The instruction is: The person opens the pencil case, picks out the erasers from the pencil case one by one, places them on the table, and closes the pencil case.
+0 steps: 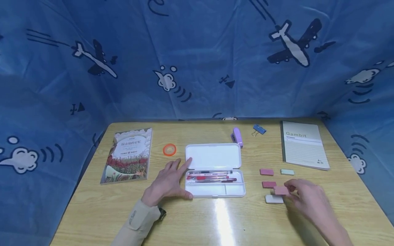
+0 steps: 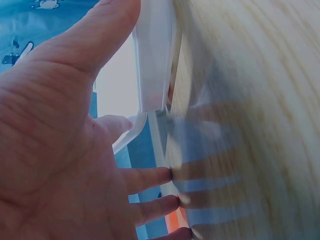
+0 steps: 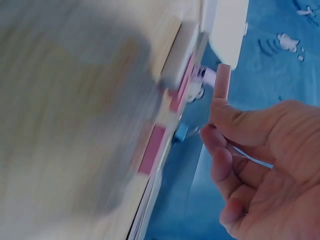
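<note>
A white pencil case (image 1: 213, 156) lies with its lid folded back, several pens (image 1: 210, 176) in its long rear compartment. At its left side rests my left hand (image 1: 168, 181), fingers spread, the thumb by the front corner and the index finger at the lid's edge. My right hand (image 1: 307, 196) pinches a light pink eraser (image 1: 280, 190) between thumb and fingers, held above the table; the right wrist view shows that eraser (image 3: 222, 82) end-up. Around it lie a white eraser (image 1: 274, 199), a dark pink eraser (image 1: 269, 184), another pink eraser (image 1: 266, 172) and a pale green eraser (image 1: 287, 172).
Left of the case are a picture-covered book (image 1: 127, 155) and an orange tape roll (image 1: 169, 149). Behind it stands a purple stapler (image 1: 237, 137), with a blue binder clip (image 1: 259, 129) and a notebook (image 1: 304, 145) to the right. A blue curtain (image 1: 197, 61) encloses the table.
</note>
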